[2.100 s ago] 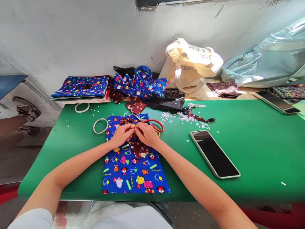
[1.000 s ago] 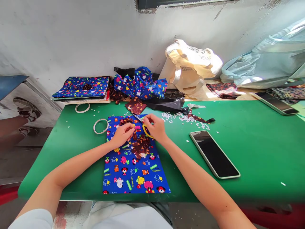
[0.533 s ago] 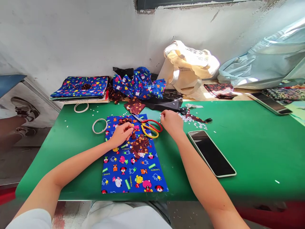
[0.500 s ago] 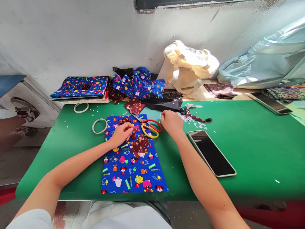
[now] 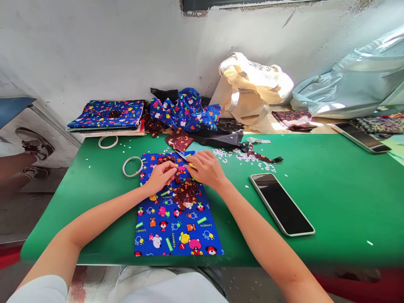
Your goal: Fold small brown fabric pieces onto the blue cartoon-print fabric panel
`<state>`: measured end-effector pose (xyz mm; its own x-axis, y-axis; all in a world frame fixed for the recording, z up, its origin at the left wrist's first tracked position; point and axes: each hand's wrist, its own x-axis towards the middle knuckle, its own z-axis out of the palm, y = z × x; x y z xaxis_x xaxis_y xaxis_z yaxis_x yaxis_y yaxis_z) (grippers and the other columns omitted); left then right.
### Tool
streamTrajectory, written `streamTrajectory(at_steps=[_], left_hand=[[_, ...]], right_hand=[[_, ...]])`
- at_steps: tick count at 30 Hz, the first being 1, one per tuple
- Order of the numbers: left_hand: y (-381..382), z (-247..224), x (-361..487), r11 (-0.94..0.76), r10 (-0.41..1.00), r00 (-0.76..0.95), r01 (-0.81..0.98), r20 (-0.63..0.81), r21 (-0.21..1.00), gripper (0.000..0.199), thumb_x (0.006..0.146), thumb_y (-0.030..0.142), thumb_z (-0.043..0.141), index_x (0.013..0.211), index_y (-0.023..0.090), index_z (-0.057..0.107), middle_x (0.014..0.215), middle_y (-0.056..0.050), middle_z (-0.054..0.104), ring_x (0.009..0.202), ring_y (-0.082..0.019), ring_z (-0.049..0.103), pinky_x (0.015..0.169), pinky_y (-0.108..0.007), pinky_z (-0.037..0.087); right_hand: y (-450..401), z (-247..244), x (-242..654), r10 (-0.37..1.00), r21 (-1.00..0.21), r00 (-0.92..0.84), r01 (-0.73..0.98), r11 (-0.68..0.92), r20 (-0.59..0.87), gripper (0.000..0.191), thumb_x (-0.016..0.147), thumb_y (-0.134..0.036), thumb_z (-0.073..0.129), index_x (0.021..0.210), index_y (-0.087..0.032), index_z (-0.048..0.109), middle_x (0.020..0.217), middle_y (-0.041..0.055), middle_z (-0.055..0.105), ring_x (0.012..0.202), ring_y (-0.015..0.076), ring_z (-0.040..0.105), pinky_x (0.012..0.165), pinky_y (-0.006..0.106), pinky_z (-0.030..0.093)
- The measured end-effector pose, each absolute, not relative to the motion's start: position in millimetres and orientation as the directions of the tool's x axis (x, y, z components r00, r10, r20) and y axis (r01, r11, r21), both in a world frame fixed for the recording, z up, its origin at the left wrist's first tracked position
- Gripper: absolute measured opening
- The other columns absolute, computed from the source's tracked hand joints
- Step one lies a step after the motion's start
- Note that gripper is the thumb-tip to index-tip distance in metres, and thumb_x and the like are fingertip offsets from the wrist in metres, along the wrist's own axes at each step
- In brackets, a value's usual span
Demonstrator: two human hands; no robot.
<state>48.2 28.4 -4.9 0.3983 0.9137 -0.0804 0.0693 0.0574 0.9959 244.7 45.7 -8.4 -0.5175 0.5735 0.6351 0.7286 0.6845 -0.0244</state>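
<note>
"Blue cartoon-print cloth (image 5: 176, 229) is laid where?"
"On the green table (image 5: 341, 189), under brown scraps (image 5: 187, 194)"
"And the hands?"
"Left hand (image 5: 162, 176) is pinched closed, right hand (image 5: 208, 168) is curled over scissors (image 5: 182, 156); whether anything is gripped cannot be told"

Blue sheet (image 5: 176, 221), cartoon-animal print; brown scraps (image 5: 186, 192), orange-flecked; tabletop (image 5: 331, 181) plain green; tote bag (image 5: 246, 105) cream.

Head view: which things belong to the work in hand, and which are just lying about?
Likely in use:
blue printed cloth
brown cloth pieces on it
scissors, partly under the right hand

Apparently lying about:
nearer phone in pale case
two white rings
canvas bag
crumpled blue cloth
</note>
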Motion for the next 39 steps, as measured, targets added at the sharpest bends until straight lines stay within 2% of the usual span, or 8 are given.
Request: streamTrajectory(at_steps=[9,15,18,21,24,28,31,39], left_hand=[[30,-9,46,0.032,0.92,0.387,0.079,-0.061,0.996,0.026,0.08,0.041,0.054,0.076,0.016,0.049,0.048,0.008,0.041,0.039,-0.004,0.035,0.04,-0.016,0.025],[30,-9,47,0.05,0.923,0.379,0.04,-0.062,0.998,0.025,0.08,0.04,0.055,0.075,0.016,0.049,0.049,0.008,0.042,0.038,-0.004,0.036,0.039,-0.017,0.025],[30,-8,47,0.045,0.925,0.376,0.034,-0.054,0.998,0.025,0.079,0.04,0.055,0.075,0.016,0.048,0.048,0.008,0.042,0.038,-0.004,0.036,0.038,-0.017,0.024],[30,-8,47,0.042,0.927,0.371,0.028,-0.05,0.999,0.025,0.079,0.039,0.055,0.074,0.016,0.048,0.049,0.008,0.043,0.038,-0.004,0.037,0.037,-0.017,0.025],[30,-8,48,0.031,0.933,0.358,0.041,-0.044,0.999,0.024,0.08,0.038,0.055,0.074,0.016,0.048,0.048,0.008,0.043,0.037,-0.004,0.036,0.037,-0.017,0.026],[29,-5,48,0.008,0.939,0.343,0.074,-0.033,0.997,0.023,0.08,0.038,0.055,0.075,0.016,0.05,0.045,0.009,0.041,0.036,-0.004,0.033,0.037,-0.017,0.025],[28,-3,49,-0.017,0.945,0.327,0.102,-0.017,0.995,0.021,0.081,0.036,0.054,0.077,0.016,0.052,0.043,0.009,0.041,0.034,-0.004,0.032,0.036,-0.017,0.025],[26,-2,48,-0.081,0.95,0.312,0.18,0.021,0.98,0.017,0.082,0.031,0.053,0.082,0.015,0.058,0.044,0.009,0.045,0.03,-0.004,0.037,0.033,-0.017,0.027]], right_hand=[[31,-12,229,0.463,-0.102,-0.677,0.501,0.859,0.572,0.02,0.093,-0.021,0.043,0.086,-0.027,0.06,0.073,0.0001,0.062,0.069,0.0125,0.053,0.069,0.03,0.042],[27,-9,233,0.397,-0.028,-0.642,0.505,0.863,0.656,0.021,0.092,-0.02,0.047,0.087,-0.028,0.067,0.091,0.0015,0.07,0.08,0.0143,0.059,0.071,0.032,0.049],[26,-8,231,0.37,0.004,-0.645,0.501,0.866,0.669,0.02,0.09,-0.02,0.05,0.087,-0.028,0.068,0.092,-0.0001,0.072,0.08,0.0146,0.062,0.068,0.032,0.052],[25,-7,225,0.282,-0.004,-0.588,0.428,0.904,0.758,0.014,0.086,-0.017,0.056,0.088,-0.026,0.068,0.086,-0.0008,0.073,0.077,0.0143,0.062,0.065,0.029,0.053],[24,-8,218,0.293,-0.113,-0.49,0.362,0.925,0.821,0.01,0.083,-0.017,0.061,0.087,-0.023,0.068,0.079,-0.0001,0.072,0.073,0.0133,0.062,0.067,0.028,0.054],[26,-15,213,0.497,-0.368,-0.35,0.373,0.851,0.794,0.008,0.085,-0.023,0.06,0.081,-0.023,0.068,0.072,0.0006,0.071,0.067,0.0133,0.06,0.065,0.03,0.054],[27,-18,213,0.602,-0.5,-0.25,0.368,0.784,0.759,0.008,0.083,-0.024,0.062,0.078,-0.022,0.068,0.066,0.0008,0.069,0.062,0.0133,0.059,0.06,0.028,0.051],[26,-19,212,0.832,-0.761,-0.148,0.343,0.551,0.535,0.009,0.078,-0.026,0.066,0.072,-0.019,0.065,0.067,0.0015,0.068,0.055,0.0115,0.058,0.05,0.024,0.044]])
